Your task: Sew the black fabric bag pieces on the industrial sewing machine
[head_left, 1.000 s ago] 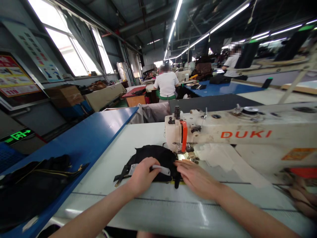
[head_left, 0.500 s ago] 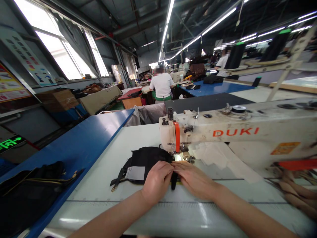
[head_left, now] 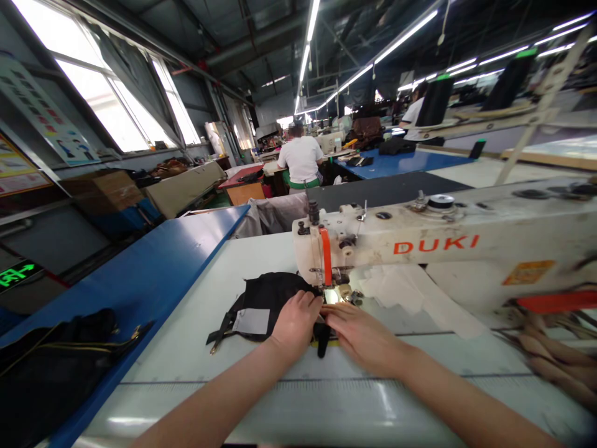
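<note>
A black fabric piece (head_left: 280, 292) with a grey patch (head_left: 252, 322) sewn or laid on it rests on the sewing machine's pale bed, its right edge close under the needle area. Dark straps and a metal zipper end stick out at its left. My left hand (head_left: 295, 326) is closed on the near right edge of the piece, fingers bent. Beside it, my right hand (head_left: 361, 333) pinches the same edge, fingertips close to the left hand's. A short black strip (head_left: 323, 341) hangs down between the hands. The sewing machine (head_left: 433, 242) stands just beyond; the fingers hide the exact grip.
White sheet scraps (head_left: 410, 295) lie under the machine arm. A printed ruler (head_left: 345, 384) crosses the bed's near side. On the left, a blue table (head_left: 186, 249) bears a black bag with gold zippers (head_left: 60, 354). Seated further off is a person in a white shirt (head_left: 301, 158).
The view has shifted slightly, so the scene sits a little further left. My hands stay at the fabric edge, with small finger movement and the knuckles slightly more apart.
</note>
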The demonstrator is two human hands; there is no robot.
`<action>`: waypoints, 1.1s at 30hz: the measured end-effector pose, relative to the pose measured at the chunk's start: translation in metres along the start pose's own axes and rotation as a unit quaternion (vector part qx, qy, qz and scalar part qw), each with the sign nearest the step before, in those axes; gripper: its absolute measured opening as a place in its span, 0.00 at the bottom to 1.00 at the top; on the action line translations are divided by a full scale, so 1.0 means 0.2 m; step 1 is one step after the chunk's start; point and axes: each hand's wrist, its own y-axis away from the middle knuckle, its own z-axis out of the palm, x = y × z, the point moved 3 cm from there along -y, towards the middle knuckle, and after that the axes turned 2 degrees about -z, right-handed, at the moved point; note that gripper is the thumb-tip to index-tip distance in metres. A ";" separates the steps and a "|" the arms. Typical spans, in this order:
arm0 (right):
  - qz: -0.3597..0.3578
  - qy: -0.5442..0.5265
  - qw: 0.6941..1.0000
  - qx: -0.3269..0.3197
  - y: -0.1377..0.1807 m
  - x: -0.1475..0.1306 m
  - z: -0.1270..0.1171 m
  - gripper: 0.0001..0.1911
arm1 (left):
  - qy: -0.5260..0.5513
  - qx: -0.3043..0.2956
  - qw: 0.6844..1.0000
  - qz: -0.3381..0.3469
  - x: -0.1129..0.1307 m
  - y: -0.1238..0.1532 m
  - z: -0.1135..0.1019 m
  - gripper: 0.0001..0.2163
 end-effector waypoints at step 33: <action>-0.001 0.033 0.999 0.008 0.03 -0.01 0.00 0.13 | 0.110 0.021 0.985 0.133 -0.04 0.00 0.03 0.07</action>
